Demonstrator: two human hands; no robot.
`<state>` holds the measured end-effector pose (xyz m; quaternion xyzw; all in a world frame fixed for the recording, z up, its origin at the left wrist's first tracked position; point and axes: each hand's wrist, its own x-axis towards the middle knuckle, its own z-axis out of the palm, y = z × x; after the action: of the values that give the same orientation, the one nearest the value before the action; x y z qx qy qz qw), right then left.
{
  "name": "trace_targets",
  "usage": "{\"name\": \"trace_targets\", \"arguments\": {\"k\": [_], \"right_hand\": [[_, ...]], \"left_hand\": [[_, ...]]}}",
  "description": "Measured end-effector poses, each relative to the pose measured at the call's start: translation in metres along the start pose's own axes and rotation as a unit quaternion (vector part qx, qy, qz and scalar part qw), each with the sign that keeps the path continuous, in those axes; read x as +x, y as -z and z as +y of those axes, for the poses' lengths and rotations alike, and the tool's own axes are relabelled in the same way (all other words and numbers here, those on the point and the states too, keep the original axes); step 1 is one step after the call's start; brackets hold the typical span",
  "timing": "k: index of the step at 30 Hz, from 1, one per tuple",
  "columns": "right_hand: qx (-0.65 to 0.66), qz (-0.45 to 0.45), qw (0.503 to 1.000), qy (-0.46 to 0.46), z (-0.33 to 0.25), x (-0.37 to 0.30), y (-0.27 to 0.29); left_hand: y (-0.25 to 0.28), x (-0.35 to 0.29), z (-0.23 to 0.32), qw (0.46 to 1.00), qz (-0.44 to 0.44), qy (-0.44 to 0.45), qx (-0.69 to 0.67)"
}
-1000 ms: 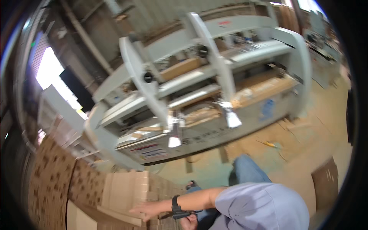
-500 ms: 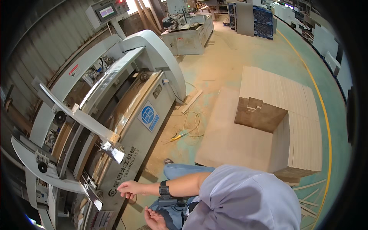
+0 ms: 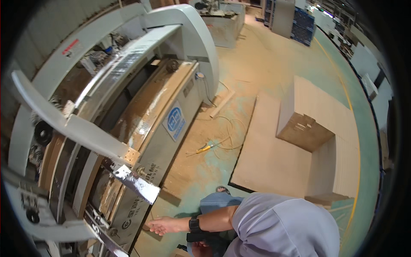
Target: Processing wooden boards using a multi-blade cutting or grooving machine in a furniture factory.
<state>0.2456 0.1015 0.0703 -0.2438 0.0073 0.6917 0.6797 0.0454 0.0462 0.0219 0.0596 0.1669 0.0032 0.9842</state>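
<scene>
My right hand (image 3: 161,225), with a black watch (image 3: 194,223) on the wrist, reaches out toward the lower front of a large grey machine (image 3: 147,173). Its fingers are loosely spread and nothing shows in them. Lower down, my left hand (image 3: 200,249) is close to my body, partly covered by the dark thing below the watch and cut by shadow, so its fingers are unclear. Nearest to the right hand are the machine's front panel and a metal plate (image 3: 147,190) on the end of a curved grey arm (image 3: 92,135).
Stacked pale boards (image 3: 325,107) stand on a wide brown board (image 3: 265,162) to my right. A yellow-handled air gun (image 3: 205,148) with a coiled hose lies on the dusty floor between, near a wooden strip (image 3: 222,104). Another machine (image 3: 218,28) stands farther back.
My view has shifted, bringing the machine's curved arms nearer. The left hand has drawn in toward my body and is now mostly hidden; the right hand stays stretched out.
</scene>
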Motion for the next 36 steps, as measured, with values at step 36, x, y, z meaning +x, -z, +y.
{"name": "trace_targets", "arguments": {"k": [36], "right_hand": [[0.712, 0.411, 0.324, 0.468, -0.068, -0.518, 0.286]], "left_hand": [[-0.3, 0.426, -0.325, 0.664, 0.251, 0.424, 0.562]]}}
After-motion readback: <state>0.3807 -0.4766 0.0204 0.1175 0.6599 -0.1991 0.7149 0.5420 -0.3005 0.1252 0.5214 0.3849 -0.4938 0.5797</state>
